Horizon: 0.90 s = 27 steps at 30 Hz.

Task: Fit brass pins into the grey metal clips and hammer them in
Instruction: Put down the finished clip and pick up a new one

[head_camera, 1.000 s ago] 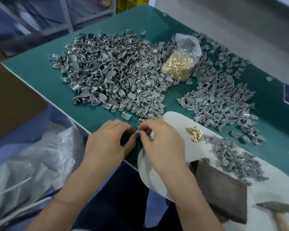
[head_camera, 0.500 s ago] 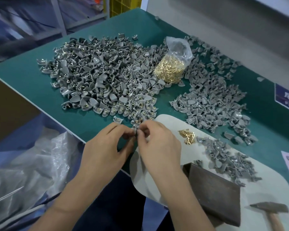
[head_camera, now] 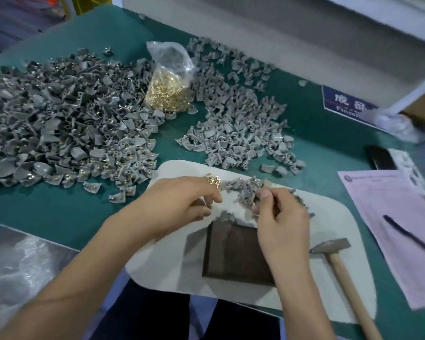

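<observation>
Over the white mat (head_camera: pixel 329 222), the right hand (head_camera: pixel 277 217) pinches a grey clip (head_camera: pixel 264 186); the left hand (head_camera: pixel 182 200), fingers curled, should feed a brass pin (head_camera: pixel 212 180) squarely.

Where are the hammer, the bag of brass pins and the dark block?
hammer (head_camera: pixel 330 247): head view, on its grey metal head.
bag of brass pins (head_camera: pixel 168 94): head view, on the pin-filled lower part.
dark block (head_camera: pixel 236 253): head view, on its flat top face.

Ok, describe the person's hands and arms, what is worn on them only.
Both forearms are bare up to the frame edge: no sleeves show. The left hand and right hand wear no gloves, and no watch or bracelet shows at either wrist. Fingernails are short and unpainted.
</observation>
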{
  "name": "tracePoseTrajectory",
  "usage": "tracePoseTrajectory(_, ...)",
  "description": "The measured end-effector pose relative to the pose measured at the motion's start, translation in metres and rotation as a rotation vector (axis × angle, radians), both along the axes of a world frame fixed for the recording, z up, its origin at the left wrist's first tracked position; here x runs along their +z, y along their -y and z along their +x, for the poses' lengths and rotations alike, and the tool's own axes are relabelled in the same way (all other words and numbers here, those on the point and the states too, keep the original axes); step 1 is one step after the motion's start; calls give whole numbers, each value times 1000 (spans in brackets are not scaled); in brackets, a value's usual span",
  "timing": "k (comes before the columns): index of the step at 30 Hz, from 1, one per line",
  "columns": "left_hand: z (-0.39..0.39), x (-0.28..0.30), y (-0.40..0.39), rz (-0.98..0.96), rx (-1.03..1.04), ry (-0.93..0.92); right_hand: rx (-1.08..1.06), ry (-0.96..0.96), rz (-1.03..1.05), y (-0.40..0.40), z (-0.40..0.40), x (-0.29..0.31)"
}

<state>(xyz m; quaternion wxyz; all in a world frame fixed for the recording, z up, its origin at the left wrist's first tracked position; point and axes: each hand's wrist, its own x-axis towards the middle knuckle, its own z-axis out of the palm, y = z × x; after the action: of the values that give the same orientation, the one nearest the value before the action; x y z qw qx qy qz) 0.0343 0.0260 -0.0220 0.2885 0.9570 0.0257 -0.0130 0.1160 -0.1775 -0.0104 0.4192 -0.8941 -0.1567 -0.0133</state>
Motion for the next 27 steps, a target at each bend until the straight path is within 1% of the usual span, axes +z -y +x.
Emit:
tracePoseTrajectory(4,20,2,10,24,-153,3,46,26,58,4,-2,-2)
tracePoseTrajectory(9,33,5,10,76,-299,-8,93,-15,62,5,-3,-2)
tracePoseTrajectory(12,37,6,10,101,-352,-17,101,-42,56,4,-2,-2)
tracePoseTrajectory(14,40,5,10,91,-347,-10,100,-52,68,5,-3,-2)
tracePoseTrajectory(16,41,3,10,72,-293,2,90,-55,84,5,-3,-2)
tracePoseTrajectory(18,39,-2,9,9,-180,49,73,-62,105,6,-3,-2)
tracePoseTrajectory(19,35,-6,10,-60,-97,92,66,-62,112,6,-3,-2)
tracePoseTrajectory(21,25,-15,14,-269,92,195,68,-66,107,7,-3,-1)
tracePoseTrajectory(23,12,-23,19,-476,256,268,99,-74,58,5,-3,0)
tracePoseTrajectory(24,7,-27,21,-515,310,303,119,-72,12,4,-3,1)
tracePoseTrajectory(27,-1,-35,24,-494,399,404,161,-33,-179,-6,0,5)
